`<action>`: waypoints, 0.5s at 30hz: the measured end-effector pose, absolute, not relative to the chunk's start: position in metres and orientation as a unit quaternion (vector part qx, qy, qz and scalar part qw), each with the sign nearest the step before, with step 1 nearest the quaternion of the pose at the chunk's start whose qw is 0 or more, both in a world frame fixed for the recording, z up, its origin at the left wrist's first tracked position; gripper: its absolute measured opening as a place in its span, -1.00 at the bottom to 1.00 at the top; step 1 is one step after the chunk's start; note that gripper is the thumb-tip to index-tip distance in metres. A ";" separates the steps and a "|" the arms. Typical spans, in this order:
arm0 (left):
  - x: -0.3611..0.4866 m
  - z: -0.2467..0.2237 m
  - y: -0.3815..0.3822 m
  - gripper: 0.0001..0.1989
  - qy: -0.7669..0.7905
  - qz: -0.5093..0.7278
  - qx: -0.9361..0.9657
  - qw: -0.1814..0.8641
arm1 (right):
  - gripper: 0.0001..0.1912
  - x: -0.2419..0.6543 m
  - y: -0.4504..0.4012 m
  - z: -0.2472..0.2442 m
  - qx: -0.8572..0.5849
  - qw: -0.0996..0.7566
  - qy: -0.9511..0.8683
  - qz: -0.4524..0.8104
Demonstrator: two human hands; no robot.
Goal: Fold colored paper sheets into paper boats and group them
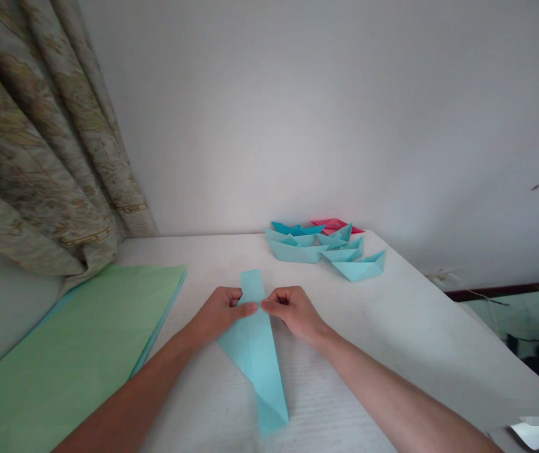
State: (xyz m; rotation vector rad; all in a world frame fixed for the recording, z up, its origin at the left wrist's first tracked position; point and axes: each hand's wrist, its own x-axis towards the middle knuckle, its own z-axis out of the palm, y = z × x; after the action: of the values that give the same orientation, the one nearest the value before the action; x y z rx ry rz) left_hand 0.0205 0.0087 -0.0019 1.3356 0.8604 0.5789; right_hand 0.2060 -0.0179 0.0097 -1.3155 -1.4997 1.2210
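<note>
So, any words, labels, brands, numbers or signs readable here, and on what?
None that can be read.
No writing shows on the held paper, green sheet or boats.
The curtain bears a pattern, not legible text.
The item at lower right is pixelated.

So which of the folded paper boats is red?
The boat at the back right of the cluster, against the wall; the others are all shades of blue.
</note>
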 end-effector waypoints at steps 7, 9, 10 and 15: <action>0.020 0.005 0.008 -0.63 0.447 0.341 0.570 0.600 | -0.69 0.206 -0.019 0.009 -0.511 0.369 -0.590 0.504; 0.019 0.004 0.009 -0.61 0.464 0.371 0.561 0.577 | -0.70 0.206 -0.020 0.011 -0.508 0.364 -0.590 0.512; 0.019 0.004 0.010 -0.59 0.473 0.384 0.555 0.567 | -0.70 0.206 -0.021 0.012 -0.507 0.361 -0.589 0.515; 0.017 0.005 0.011 -0.65 0.463 0.395 0.497 0.618 | -0.72 0.206 -0.020 0.014 -0.516 0.375 -0.585 0.501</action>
State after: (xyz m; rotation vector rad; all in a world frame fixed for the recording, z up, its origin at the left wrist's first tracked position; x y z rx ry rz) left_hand 0.0172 0.0110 0.0046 1.1446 1.0654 0.9082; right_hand 0.2060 -0.0198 0.0143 -1.3195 -1.4967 1.2822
